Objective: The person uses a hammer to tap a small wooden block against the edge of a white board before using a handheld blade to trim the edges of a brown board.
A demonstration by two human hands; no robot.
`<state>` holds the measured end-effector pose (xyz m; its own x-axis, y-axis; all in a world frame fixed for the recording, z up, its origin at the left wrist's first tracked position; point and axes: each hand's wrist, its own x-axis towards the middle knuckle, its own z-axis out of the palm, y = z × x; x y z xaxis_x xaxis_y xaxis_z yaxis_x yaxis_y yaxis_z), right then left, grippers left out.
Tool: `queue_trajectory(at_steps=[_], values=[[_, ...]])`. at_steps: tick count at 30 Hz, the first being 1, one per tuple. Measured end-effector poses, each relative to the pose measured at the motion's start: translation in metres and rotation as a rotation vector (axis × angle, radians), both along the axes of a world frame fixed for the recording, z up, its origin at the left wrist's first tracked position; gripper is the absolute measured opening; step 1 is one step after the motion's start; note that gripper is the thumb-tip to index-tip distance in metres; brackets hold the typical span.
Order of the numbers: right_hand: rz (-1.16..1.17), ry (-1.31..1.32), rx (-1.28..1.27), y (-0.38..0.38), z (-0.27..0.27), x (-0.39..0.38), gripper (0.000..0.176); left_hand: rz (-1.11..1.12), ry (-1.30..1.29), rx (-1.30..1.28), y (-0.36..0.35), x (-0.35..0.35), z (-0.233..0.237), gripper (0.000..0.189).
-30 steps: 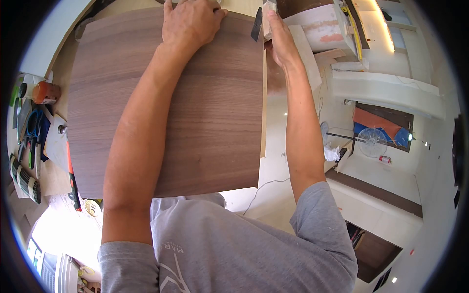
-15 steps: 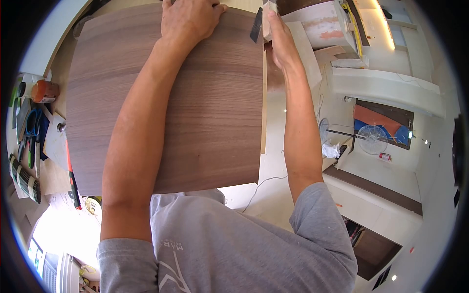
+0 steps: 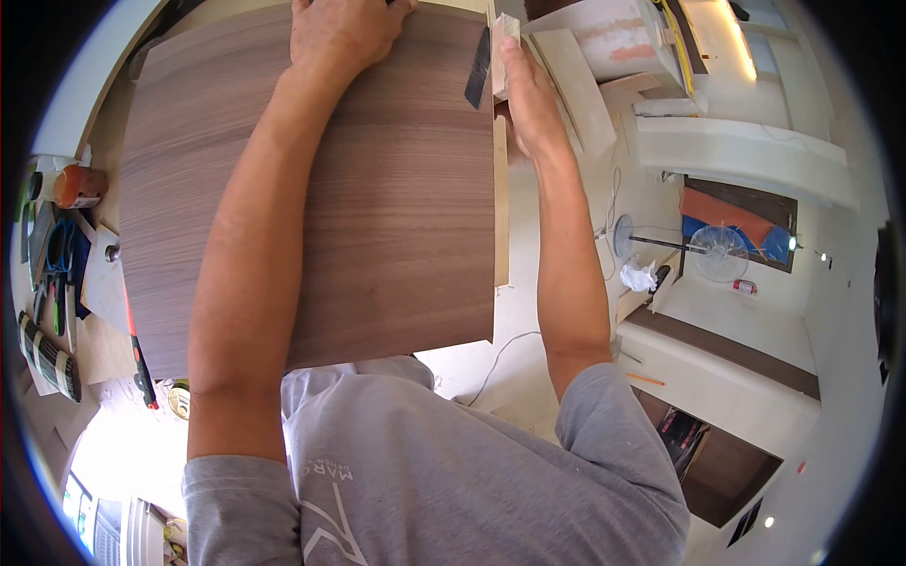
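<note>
A brown wood-grain panel lies in front of me, its near edge close to my shirt. My left hand bears down at the panel's far edge with bent fingers; the fingertips are partly cut off by the top of the view. In my right hand is a pale block, held against the panel's right edge. A dark flat strip, perhaps sandpaper, projects from the block over the panel's top face. My right thumb lies along the block, while the other fingers are mostly hidden below. A thin pale strip shows along the right edge.
On the left lie blue-handled scissors, an orange-brown jar, a brush and an orange-and-black tool. At right stand a fan and pale boards. A cable runs over the floor.
My right hand has drawn the block and dark strip toward me along the panel's right edge. The left hand keeps its place on the panel. The whole view has shifted slightly.
</note>
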<state>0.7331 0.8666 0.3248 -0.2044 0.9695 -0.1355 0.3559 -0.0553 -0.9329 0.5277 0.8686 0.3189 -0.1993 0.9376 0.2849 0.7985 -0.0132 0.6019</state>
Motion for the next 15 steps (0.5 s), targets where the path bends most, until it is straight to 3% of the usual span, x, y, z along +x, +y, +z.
queue_trajectory(at_steps=[7,12,15], values=[[0.015,-0.119,0.152,-0.014,-0.001,0.003,0.056,-0.028,-0.006,0.023,0.0,-0.002,-0.001,0.029],[-0.006,-0.101,0.128,-0.029,-0.002,0.005,0.057,-0.028,-0.012,-0.039,0.0,-0.002,0.005,0.029],[0.004,-0.135,0.16,-0.038,0.0,0.007,0.057,-0.01,0.014,0.048,-0.003,0.0,0.0,0.029]])
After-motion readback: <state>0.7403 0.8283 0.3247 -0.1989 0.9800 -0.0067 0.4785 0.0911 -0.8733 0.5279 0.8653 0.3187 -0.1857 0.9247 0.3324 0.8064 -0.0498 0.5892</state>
